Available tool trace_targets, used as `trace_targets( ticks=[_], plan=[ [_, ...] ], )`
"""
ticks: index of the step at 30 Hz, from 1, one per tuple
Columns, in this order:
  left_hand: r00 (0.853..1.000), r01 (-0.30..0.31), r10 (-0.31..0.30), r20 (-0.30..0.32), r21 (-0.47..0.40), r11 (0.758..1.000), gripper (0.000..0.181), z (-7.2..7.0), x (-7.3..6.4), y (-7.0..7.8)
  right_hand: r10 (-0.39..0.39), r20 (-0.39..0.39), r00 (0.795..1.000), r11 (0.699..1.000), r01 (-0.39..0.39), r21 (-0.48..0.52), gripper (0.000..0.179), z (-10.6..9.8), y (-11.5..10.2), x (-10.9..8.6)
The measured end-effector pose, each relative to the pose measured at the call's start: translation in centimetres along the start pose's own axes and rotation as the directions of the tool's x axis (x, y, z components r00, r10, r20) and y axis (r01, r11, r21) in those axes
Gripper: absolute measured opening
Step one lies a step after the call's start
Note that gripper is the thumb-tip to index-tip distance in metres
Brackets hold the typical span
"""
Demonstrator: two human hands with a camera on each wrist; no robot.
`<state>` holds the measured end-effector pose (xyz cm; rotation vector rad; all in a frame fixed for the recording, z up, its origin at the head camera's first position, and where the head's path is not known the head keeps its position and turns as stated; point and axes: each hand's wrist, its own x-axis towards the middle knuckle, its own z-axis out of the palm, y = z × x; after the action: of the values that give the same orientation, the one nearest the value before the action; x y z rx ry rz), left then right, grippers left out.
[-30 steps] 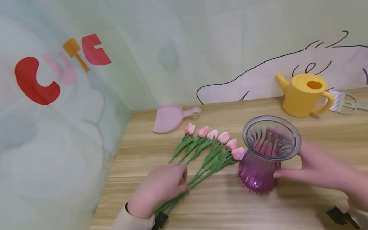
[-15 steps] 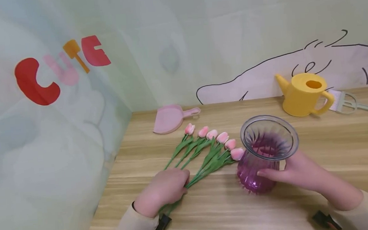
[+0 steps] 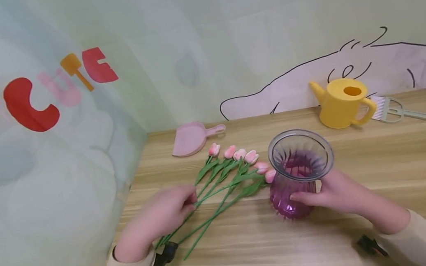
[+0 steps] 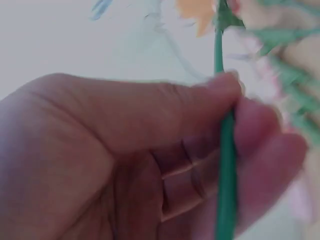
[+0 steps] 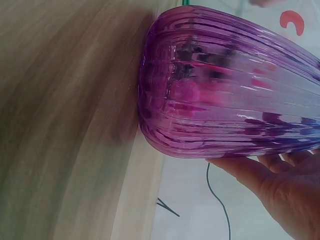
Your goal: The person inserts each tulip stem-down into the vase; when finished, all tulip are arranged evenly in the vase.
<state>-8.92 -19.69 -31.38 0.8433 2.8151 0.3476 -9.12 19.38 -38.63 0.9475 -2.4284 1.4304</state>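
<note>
Several pink tulips (image 3: 252, 157) with green leaves lie fanned out on the wooden table (image 3: 243, 246), heads toward the back. My left hand (image 3: 159, 215) is over their stems on the left. In the left wrist view, its thumb and fingertips pinch one green tulip stem (image 4: 227, 175). A ribbed glass vase (image 3: 286, 204), purple below and clear toward its wide rim, stands upright right of the tulips. My right hand (image 3: 341, 194) holds it from the right, thumb across the front, other fingers partly hidden behind. The nearest tulip head overlaps the vase's left side.
A pink dustpan (image 3: 189, 139) lies at the back left of the table. At the back right are a yellow watering can (image 3: 339, 107) and a small brush with a grey-green handle (image 3: 415, 114). A printed cloth (image 3: 177, 49) hangs behind and to the left.
My left hand has drawn back to the left, and the stems now spread and cross. My right thumb has moved farther across the vase's front. The head view has shifted slightly.
</note>
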Motion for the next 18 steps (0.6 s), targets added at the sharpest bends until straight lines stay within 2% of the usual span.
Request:
trace_targets(
  ticks=[3,5,7,10,12,13,14,15,16,17,18],
  plan=[
    [0.992,-0.005,0.006,-0.122,0.007,1.000,0.022,-1.9,-1.4,0.1,0.000,0.010,1.000,1.000,0.000,-0.003,0.077,0.0,0.0,0.2],
    [0.979,-0.010,0.007,-0.203,-0.017,1.000,0.022,-3.2,-2.2,0.1,0.008,0.016,1.000,1.000,-0.008,-0.006,0.075,-0.1,-0.1,0.2],
    [0.961,0.001,-0.018,-0.277,-0.061,0.998,0.020,-4.3,-2.7,0.1,0.011,0.020,1.000,1.000,-0.011,-0.006,0.074,-0.2,-0.2,0.3],
    [0.913,-0.034,-0.035,-0.407,-0.161,0.986,0.020,-5.3,-2.8,0.5,0.021,0.034,0.999,1.000,-0.020,-0.013,0.070,-0.3,-0.4,0.4],
    [0.862,-0.103,-0.045,-0.505,-0.261,0.960,0.020,-5.4,-2.2,1.3,0.025,0.040,0.999,1.000,-0.025,-0.016,0.069,-0.4,-0.4,0.5],
    [0.832,-0.162,-0.041,-0.553,-0.312,0.936,0.020,-5.2,-1.8,1.9,0.032,0.043,0.999,0.999,-0.031,-0.021,0.068,-0.4,-0.4,0.4],
    [0.797,-0.242,-0.034,-0.603,-0.370,0.897,0.020,-5.1,-1.3,2.7,0.036,0.045,0.998,0.999,-0.035,-0.021,0.067,-0.4,-0.4,0.4],
    [0.767,-0.319,-0.034,-0.641,-0.427,0.846,0.019,-5.0,-0.7,3.6,0.037,0.045,0.998,0.999,-0.037,-0.016,0.067,-0.4,-0.4,0.4],
    [0.733,-0.398,-0.040,-0.679,-0.475,0.785,0.018,-4.8,-0.2,4.6,0.040,0.045,0.998,0.999,-0.040,-0.012,0.068,-0.3,-0.3,0.4],
    [0.697,-0.482,-0.037,-0.716,-0.506,0.715,0.016,-4.7,0.3,5.7,0.040,0.045,0.998,0.999,-0.039,-0.012,0.068,-0.3,-0.3,0.3],
    [0.669,-0.557,-0.035,-0.743,-0.532,0.638,0.016,-4.7,0.7,6.9,0.039,0.044,0.998,0.999,-0.039,-0.012,0.068,-0.3,-0.3,0.3]
  ],
)
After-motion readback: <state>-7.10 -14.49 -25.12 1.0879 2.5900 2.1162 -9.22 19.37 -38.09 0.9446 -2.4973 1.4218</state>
